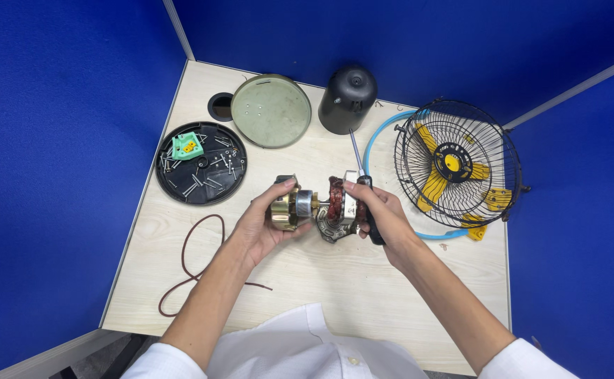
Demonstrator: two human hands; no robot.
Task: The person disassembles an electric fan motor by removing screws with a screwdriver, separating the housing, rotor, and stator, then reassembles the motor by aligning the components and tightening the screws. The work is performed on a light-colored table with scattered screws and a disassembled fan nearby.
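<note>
Head view, looking down on a pale wood-grain desk (335, 281) boxed in by blue partition walls (61, 140). Both hands meet over the desk's middle on a small electric motor assembly. Left hand (268, 224): fingers curled and closed around the brass-coloured metal housing with grey shaft collar (291, 207), thumb on top, palm below. Right hand (380, 214): closed on the motor core with reddish copper windings and silver steel laminations (340, 203), and the same hand also clamps a black-handled screwdriver (364, 203), whose metal shaft points up and away toward the far side of the desk. Housing and wound core sit end to end, touching or nearly so; the exact joint is hidden by the fingers. The assembly is held just above the desk surface, not resting on it as far as can be told. Far left: round black plastic tray (180, 189) holding loose silver screws (212, 181) and a green plastic part with yellow tabs (187, 146). Beyond it, a round dull-green metal disc (272, 111) beside a round cable hole in the desk (220, 107). Far centre: black domed plastic motor cover (347, 98). Right: black wire fan guard (412, 158) enclosing yellow blades (433, 186), lying on a light-blue ring (377, 137). Near left: dark red cord (191, 253) looped loosely on the desk.
</note>
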